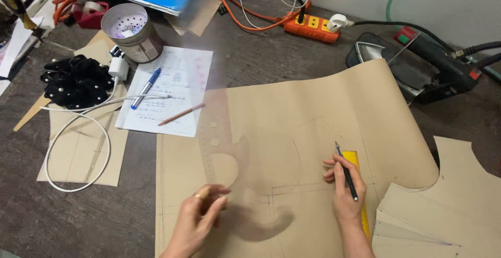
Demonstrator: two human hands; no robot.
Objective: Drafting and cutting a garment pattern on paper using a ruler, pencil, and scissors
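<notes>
Toward the table's (130, 195) far left corner sit a black studded fabric bundle (77, 82) and a round tin (133, 31), with a white cable (73, 143) looping across brown paper scraps below them. Just right of these lies a handwritten sheet (169, 88) carrying a blue pen (146, 87) and a pencil (180, 114), both slanting up to the right. A large brown pattern paper (313, 106) covers the middle of the table near the front edge. On it the left hand (197, 221) pinches the lower end of a clear curved ruler (222, 138), blurred in motion; its long axis runs from the hand away toward the far edge, leaning slightly left, with its curved tail sweeping right near the hand. Further right, the right hand (344, 185) is closed around a dark pencil (346, 170), whose tip points up and slightly left toward the far edge, and the hand rests on a yellow ruler (356, 160) lying along the paper, roughly front to back. At the far edge sit an orange power strip (311, 28) and, nearer the right corner, an iron (412, 65). Cut paper pieces (443, 211) lie at the near right corner.
</notes>
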